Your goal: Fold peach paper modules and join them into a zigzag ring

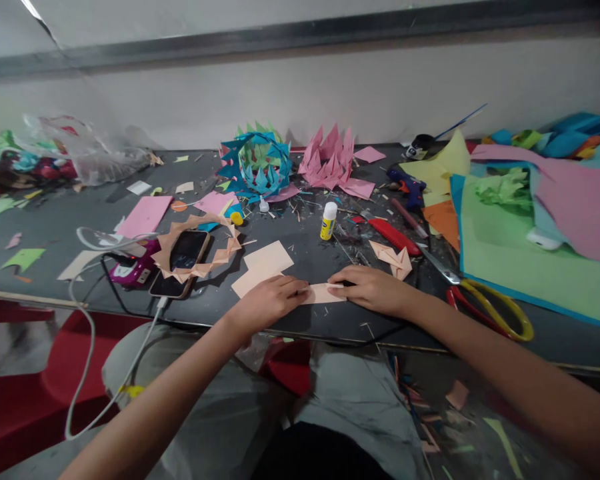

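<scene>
A small peach paper piece (pixel 324 293) lies flat near the front edge of the dark table (pixel 300 230). My left hand (pixel 267 301) presses its left end with curled fingers. My right hand (pixel 373 288) holds down its right end, fingers together on the paper. Just behind it lie two loose peach paper rectangles (pixel 263 265). A folded peach unit (pixel 394 259) sits to the right of my right hand.
A phone (pixel 181 261) on a cable rests inside a peach paper ring. A glue stick (pixel 329 221), red cutter (pixel 393 236), yellow-handled scissors (pixel 485 301), blue paper crown (pixel 256 165), pink paper crown (pixel 329 161) and coloured sheets (pixel 525 247) surround the spot.
</scene>
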`<state>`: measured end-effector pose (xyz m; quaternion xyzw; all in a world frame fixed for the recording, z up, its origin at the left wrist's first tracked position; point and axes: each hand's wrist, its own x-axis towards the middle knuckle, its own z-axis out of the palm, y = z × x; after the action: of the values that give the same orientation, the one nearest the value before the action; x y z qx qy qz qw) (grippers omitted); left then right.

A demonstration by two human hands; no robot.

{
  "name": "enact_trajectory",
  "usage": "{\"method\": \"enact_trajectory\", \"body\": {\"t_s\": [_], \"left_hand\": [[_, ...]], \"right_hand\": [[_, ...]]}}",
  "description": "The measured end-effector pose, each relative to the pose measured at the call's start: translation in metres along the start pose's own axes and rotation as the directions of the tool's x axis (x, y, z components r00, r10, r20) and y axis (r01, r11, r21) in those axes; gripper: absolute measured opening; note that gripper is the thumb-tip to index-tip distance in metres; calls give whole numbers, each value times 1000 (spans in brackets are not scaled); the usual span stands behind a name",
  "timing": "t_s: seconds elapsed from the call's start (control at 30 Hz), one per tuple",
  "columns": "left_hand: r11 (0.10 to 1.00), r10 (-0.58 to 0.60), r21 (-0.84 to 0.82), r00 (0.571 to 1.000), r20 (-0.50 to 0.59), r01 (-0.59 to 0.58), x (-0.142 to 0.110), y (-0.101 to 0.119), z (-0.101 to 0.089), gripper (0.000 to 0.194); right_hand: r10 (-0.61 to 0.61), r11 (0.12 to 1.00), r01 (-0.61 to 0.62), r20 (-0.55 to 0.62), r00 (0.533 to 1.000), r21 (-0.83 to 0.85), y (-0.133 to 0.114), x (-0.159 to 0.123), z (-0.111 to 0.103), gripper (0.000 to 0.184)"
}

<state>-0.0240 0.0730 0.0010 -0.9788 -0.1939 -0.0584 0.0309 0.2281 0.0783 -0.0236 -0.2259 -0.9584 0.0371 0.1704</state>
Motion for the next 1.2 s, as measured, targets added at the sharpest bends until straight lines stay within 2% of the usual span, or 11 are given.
{"method": "enact_trajectory", "body": {"t_s": [0.1,0.2,0.37,0.53,0.63,0.8,0.97,1.1,1.2], "left_hand": [[999,-53,6,995,85,53,5,13,-2,26],[977,-214,36,971,108,211,10,31,0,33],[948,-317,26,941,119,317,9,54,11,47],[926,-373,-12,917,140,378,7,61,13,60],[917,-383,-68,914,131,394,5,58,9,59],[869,-461,-164,884,79,467,-6,49,2,40],[825,-528,-201,847,58,528,-16,46,1,45],[820,-543,-201,839,20,535,-13,46,3,43],[838,-523,-183,852,1,514,-4,42,1,36]], "right_hand": [[0,999,1,20,1000,-34,-4,3,-2,30],[-3,996,9,69,998,-90,-11,9,-4,28],[7,981,24,160,987,-195,-28,20,-4,24],[27,958,22,168,985,-287,-40,25,-2,22],[35,971,11,186,982,-239,-36,27,-6,22],[75,995,-58,220,973,-80,-16,24,-13,31],[174,979,-190,177,969,79,0,11,-11,46],[203,967,-225,175,963,118,10,-2,-13,51],[240,957,-263,178,954,123,12,-9,-18,48]]}}
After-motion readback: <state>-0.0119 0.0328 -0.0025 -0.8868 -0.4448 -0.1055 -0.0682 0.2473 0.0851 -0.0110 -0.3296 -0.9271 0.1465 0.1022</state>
